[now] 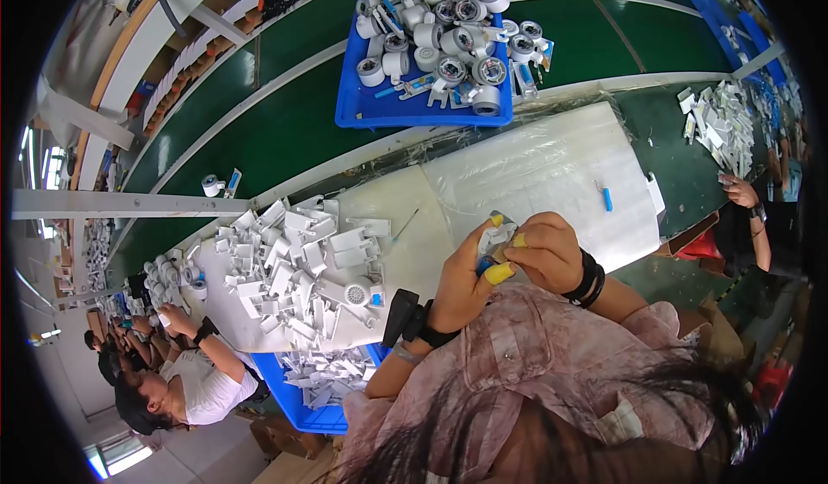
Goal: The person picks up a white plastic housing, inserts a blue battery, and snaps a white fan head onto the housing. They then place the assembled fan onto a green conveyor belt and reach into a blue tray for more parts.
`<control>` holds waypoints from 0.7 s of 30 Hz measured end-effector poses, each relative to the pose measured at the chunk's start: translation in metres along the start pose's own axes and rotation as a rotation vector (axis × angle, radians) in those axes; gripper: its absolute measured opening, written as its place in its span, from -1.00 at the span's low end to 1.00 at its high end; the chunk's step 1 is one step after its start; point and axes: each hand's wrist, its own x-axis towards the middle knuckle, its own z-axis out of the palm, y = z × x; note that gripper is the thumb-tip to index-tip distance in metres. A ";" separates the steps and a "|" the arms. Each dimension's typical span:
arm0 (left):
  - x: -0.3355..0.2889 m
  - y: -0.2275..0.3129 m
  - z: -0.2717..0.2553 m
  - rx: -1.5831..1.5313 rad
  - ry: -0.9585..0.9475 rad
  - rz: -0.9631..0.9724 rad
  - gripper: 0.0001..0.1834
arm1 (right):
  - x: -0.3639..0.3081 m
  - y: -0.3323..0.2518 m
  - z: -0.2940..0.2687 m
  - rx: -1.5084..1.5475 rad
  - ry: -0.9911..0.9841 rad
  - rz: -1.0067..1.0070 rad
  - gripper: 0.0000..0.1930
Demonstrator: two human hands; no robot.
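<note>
My left hand (pixel 461 284) and my right hand (pixel 548 251) meet in front of my chest, at the near edge of the worktable. Between them is a small white plastic part (pixel 495 241) with a bit of blue on it, largely covered by my fingers. My left hand grips it from the left, while the right fingers pinch at its other side. Yellow covers sit on some of my fingertips. Left of my hands, a heap of white plastic housings (pixel 297 260) spreads over the table. A small blue piece (pixel 607 199) lies to the right on the pale sheet.
Beyond the table, a blue tray (pixel 345 115) full of round white units rests by the green conveyor (pixel 302 109). Another blue bin (pixel 297 411) with white parts stands below left. Co-workers sit at the left (pixel 203 380) and right (pixel 759 225), the latter near a white parts pile (pixel 724 126).
</note>
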 end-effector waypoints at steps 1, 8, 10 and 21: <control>0.000 0.000 0.000 0.034 0.005 0.034 -0.41 | 0.000 -0.001 0.000 0.003 -0.006 0.000 -0.72; -0.001 0.004 -0.002 0.042 -0.029 -0.079 -0.44 | 0.001 -0.002 0.000 -0.017 -0.021 0.009 -0.73; -0.003 0.001 -0.001 0.072 -0.013 -0.076 -0.48 | 0.001 -0.004 0.001 -0.029 -0.026 0.024 -0.73; -0.006 -0.004 0.005 0.001 0.038 -0.131 -0.62 | 0.002 -0.003 0.002 -0.016 -0.051 0.041 -0.75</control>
